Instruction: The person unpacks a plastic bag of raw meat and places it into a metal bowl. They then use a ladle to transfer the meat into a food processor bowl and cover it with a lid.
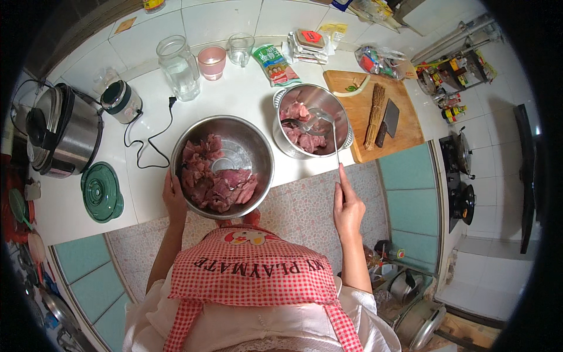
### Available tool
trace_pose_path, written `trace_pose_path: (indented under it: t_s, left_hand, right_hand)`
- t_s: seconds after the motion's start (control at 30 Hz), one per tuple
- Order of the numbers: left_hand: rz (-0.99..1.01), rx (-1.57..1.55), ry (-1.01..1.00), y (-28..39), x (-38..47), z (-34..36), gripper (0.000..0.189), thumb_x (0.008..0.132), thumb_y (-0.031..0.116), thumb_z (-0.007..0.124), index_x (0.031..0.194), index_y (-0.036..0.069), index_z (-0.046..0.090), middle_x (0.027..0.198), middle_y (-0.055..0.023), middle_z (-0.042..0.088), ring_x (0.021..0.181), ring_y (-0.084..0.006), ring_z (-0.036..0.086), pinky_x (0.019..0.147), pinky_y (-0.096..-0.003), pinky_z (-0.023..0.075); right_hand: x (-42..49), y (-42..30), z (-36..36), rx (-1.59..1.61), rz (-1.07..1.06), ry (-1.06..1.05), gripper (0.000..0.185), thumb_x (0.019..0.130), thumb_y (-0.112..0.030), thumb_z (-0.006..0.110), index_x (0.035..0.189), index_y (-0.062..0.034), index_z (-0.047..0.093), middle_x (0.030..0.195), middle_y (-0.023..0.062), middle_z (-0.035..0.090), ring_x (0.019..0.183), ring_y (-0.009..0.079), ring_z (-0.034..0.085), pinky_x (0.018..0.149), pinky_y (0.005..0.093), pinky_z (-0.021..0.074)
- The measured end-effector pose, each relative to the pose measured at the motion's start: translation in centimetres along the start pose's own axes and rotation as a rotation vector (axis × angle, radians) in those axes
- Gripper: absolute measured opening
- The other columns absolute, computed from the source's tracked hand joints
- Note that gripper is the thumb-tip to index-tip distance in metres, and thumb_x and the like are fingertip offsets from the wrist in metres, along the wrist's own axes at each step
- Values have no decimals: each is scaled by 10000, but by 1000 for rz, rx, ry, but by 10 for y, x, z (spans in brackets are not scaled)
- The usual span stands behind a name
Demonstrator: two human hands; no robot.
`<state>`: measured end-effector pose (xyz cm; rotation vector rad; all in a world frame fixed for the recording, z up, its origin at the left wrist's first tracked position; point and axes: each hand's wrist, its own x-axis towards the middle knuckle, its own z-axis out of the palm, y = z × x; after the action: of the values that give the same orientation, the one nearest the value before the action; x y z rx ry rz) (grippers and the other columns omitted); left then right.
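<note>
At the counter's front edge, my left hand [175,196] grips the left rim of a wide stainless steel bowl [258,152]. Chunks of raw meat [220,187] lie along the bowl's left and near side, leaving some of its bottom bare. My right hand [349,209] holds the thin handle of a metal ladle [320,122], index finger stretched along it. The ladle's head is inside a steel pot [338,103] with perforated side handles, over more raw meat [310,141]. A dark curved piece [290,122] also shows in the pot; what it is, I cannot tell.
Right of the pot, a wooden cutting board [402,127] carries a cleaver [390,118], a bundled-stick brush [374,116] and a scallion stalk [358,88]. Behind stand a glass pitcher [178,70], a pink cup [212,64] and a seasoning bag [276,65]. A power cord [151,149] and pressure cooker [66,127] sit left.
</note>
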<state>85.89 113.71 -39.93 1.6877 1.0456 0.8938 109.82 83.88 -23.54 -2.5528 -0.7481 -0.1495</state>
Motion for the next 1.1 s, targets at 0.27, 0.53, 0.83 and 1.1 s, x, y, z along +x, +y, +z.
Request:
trace_pose_path:
  t_s: [0.27, 0.53, 0.83, 1.1]
  left_hand:
    - [-80, -45, 2, -8, 15, 2, 379, 966, 210, 474, 1253, -36, 502, 1116, -159, 619, 997, -189, 586, 863, -290, 448]
    - [-116, 170, -100, -3, 20, -13, 401, 953, 220, 483, 1287, -2, 465, 847, -182, 601, 746, -207, 553, 706, -310, 461]
    - [-6, 123, -126, 9, 6, -16, 415, 1000, 228, 343, 1328, -12, 426, 1239, -138, 548, 1142, -201, 509, 965, -291, 383]
    - [-140, 94, -121, 8, 6, -25, 373, 990, 123, 344, 1346, 53, 432, 1044, -113, 600, 928, -162, 569, 765, -269, 475]
  right_hand:
    - [-25, -33, 27, 255, -222, -284, 442, 854, -129, 580, 1282, -234, 544, 832, 133, 671, 552, 249, 610, 557, 341, 497]
    - [-31, -56, 113, 82, -388, -411, 508, 869, -208, 532, 1364, -175, 422, 804, 173, 625, 548, 334, 610, 496, 444, 494]
    - [-18, -37, 97, 222, -471, -243, 391, 885, -317, 562, 1198, -83, 580, 885, 166, 596, 643, 284, 617, 495, 397, 497]
    - [59, 52, 66, 1032, 597, -515, 750, 885, -641, 383, 1186, 46, 400, 817, 174, 678, 423, 122, 537, 373, 221, 417]
